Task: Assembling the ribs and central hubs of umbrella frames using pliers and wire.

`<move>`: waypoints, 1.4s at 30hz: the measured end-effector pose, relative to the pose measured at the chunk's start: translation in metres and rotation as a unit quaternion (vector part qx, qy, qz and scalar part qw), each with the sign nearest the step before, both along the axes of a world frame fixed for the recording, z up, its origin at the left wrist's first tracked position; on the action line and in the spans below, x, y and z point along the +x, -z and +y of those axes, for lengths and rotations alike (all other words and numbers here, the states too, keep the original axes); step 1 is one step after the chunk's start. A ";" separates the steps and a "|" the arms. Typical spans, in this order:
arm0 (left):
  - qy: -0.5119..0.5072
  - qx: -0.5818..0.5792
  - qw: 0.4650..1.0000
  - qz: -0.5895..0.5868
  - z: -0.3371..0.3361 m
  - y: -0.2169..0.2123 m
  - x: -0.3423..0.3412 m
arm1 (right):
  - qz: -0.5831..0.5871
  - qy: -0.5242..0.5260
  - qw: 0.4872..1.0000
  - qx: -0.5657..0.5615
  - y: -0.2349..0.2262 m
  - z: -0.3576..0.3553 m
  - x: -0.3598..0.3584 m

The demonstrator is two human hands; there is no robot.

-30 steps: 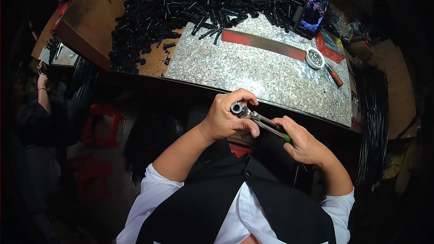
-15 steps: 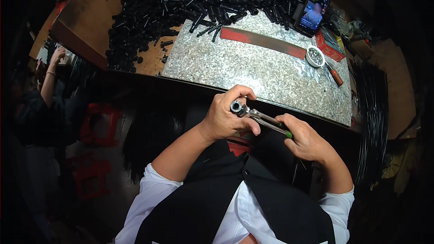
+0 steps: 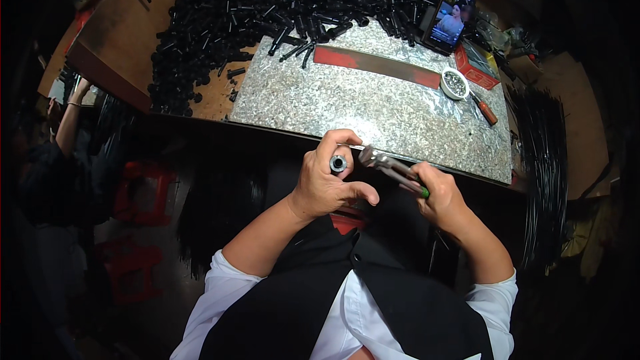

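In front of the table's near edge, my left hand (image 3: 322,177) is closed around a dark tubular part (image 3: 339,163), its round metal-rimmed end facing up. The thumb and index finger of that hand stand out away from the part. My right hand (image 3: 441,195) grips a pair of pliers (image 3: 393,167) with green-tipped handles. The steel jaws, blurred by motion, are just right of the tube's end and apart from it. How far the rest of the tube reaches down is hidden by my left hand.
A heap of black tubular parts (image 3: 220,20) covers the table's far left. On the speckled slab (image 3: 293,97) lie a red-and-brown flat bar (image 3: 377,67), a white bowl (image 3: 455,85) of small metal pieces and a screwdriver (image 3: 485,110). Behind stands a phone (image 3: 450,19). Another person's arm (image 3: 69,123) shows at left.
The plier jaws have come off the tube's end and moved right. The handles have closed up in my right hand. My left hand stays around the tube; the whole view has shifted slightly.
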State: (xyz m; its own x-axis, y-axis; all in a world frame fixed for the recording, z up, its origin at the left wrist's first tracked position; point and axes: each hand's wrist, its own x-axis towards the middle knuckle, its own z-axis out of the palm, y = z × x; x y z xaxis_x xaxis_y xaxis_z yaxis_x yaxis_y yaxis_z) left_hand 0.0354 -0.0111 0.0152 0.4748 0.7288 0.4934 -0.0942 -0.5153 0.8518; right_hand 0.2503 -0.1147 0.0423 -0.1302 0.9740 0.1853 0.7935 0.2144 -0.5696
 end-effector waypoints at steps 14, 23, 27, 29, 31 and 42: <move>0.065 -0.166 0.980 -0.092 -0.011 -0.011 -0.013 | -0.218 0.281 0.934 -0.003 -0.025 0.093 0.122; 0.086 -0.135 0.985 -0.055 -0.009 -0.006 -0.018 | -0.319 0.264 0.893 -0.174 -0.019 0.154 0.145; 0.086 -0.149 0.984 -0.046 -0.006 -0.004 -0.020 | -0.310 0.264 0.900 -0.157 -0.020 0.159 0.141; 0.083 -0.153 0.984 -0.045 -0.005 -0.004 -0.020 | -0.296 0.259 0.907 -0.152 -0.021 0.159 0.137; 0.085 -0.147 0.984 -0.045 -0.004 -0.004 -0.019 | -0.288 0.276 0.907 -0.136 -0.023 0.156 0.137; 0.079 -0.146 0.985 -0.035 -0.005 -0.004 -0.012 | -0.115 0.314 0.943 0.005 -0.026 0.132 0.120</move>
State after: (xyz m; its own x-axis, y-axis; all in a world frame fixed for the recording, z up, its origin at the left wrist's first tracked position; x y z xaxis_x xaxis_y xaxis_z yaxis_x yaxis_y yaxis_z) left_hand 0.0236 -0.0158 0.0197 0.5665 0.7637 0.3095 -0.2178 -0.2234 0.9501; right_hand 0.3701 0.0174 0.0681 0.4330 0.8712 0.2313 0.8678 -0.3336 -0.3683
